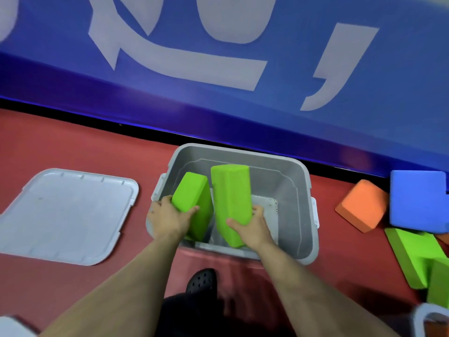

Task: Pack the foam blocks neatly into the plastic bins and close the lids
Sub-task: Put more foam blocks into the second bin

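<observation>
Hands held one green block each inside the bin [286,166] at frame centre: left hand [167,218] gripped the tilted block [194,203], right hand [252,227] the upright block [230,198].

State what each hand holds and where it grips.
Left hand grips the shorter green block at its near lower edge; right hand grips the taller green block near its bottom end.

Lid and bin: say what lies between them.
Head view: only bare red floor lies between the lid and the bin.
</observation>
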The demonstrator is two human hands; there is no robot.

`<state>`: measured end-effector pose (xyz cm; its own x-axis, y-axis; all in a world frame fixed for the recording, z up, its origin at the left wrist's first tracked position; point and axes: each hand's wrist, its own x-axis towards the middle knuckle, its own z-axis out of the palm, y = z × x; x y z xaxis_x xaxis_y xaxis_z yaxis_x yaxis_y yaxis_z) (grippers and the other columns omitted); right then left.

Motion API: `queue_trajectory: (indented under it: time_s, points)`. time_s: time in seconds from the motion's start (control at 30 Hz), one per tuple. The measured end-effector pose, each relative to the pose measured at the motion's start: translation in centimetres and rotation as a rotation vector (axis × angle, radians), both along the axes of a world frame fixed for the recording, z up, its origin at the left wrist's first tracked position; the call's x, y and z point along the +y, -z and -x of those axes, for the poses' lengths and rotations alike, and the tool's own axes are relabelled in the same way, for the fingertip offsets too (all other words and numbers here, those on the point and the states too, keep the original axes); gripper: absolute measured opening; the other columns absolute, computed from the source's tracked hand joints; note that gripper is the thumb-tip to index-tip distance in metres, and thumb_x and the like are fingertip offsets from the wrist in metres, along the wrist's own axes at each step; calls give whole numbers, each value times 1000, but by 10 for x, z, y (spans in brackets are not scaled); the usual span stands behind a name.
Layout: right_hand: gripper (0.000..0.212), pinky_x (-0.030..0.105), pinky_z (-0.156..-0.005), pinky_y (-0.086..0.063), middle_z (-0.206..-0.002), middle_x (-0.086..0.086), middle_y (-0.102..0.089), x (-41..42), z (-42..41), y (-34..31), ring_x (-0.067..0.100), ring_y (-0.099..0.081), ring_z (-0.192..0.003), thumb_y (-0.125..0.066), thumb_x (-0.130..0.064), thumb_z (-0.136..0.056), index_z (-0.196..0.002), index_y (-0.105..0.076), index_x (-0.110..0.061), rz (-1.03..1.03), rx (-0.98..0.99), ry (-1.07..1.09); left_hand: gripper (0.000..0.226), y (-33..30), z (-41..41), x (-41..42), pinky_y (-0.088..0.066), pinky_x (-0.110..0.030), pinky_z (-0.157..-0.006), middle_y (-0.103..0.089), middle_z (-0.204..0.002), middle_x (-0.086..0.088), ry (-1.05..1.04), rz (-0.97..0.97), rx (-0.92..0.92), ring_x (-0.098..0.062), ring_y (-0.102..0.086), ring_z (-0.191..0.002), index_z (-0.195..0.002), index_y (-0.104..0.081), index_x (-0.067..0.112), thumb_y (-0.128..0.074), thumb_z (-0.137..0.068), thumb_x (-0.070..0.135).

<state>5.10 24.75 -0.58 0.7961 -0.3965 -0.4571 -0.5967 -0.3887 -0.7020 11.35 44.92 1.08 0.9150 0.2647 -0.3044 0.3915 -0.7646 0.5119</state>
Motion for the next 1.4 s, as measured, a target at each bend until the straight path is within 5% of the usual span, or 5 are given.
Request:
queue_trajectory:
  time_s: [0.13, 0.43, 0.9, 1.1, 1.4]
  points:
    - [72, 29, -111, -35, -154, 12, -41, 5, 8, 3, 25, -44, -141, -65, -50, -94, -149, -42, -10, -13, 179, -289, 80, 11, 2, -12, -40, -45, -110, -47, -141, -19, 108, 14, 206, -40, -48, -132, -139, -49, 10, -76, -80, 56]
    - [68, 28, -115, -29, -162, 5, -37, -35, 19, -11, 21, -38, -146, -55, -47, -100, -156, -34, -16, 16, 121, -223, 83, -4, 7, -33, -36, -44, -112, -40, -149, -21, 220, 31, 159, -41, -45, -135, -152, -37, 9, -66, -90, 56]
    - [63, 36, -113, -39, -148, -4, -50, -147, 72, -39, 20, -48, -137, -58, -48, -96, -152, -41, -26, 102, -48, 104, 81, -25, 42, -185, -30, -38, -116, -40, -153, -15, 506, 209, 61, -32, -40, -141, -151, -40, 10, -63, -91, 59]
    - [72, 37, -120, -25, -163, 6, -31, -215, 110, -35, 23, -32, -149, -56, -47, -100, -159, -28, -20, 122, -37, 283, 75, -26, 79, -283, -31, -38, -115, -41, -154, -9, 650, 326, 42, -26, -40, -141, -151, -40, 13, -60, -93, 57]
    - [72, 38, -117, -32, -154, 13, -44, -383, 149, -22, 29, -42, -143, -62, -48, -95, -152, -40, -11, 244, -24, 555, 78, 8, 104, -419, -35, -38, -117, -41, -151, -3, 897, 372, 68, -19, -45, -139, -152, -39, 20, -57, -91, 65]
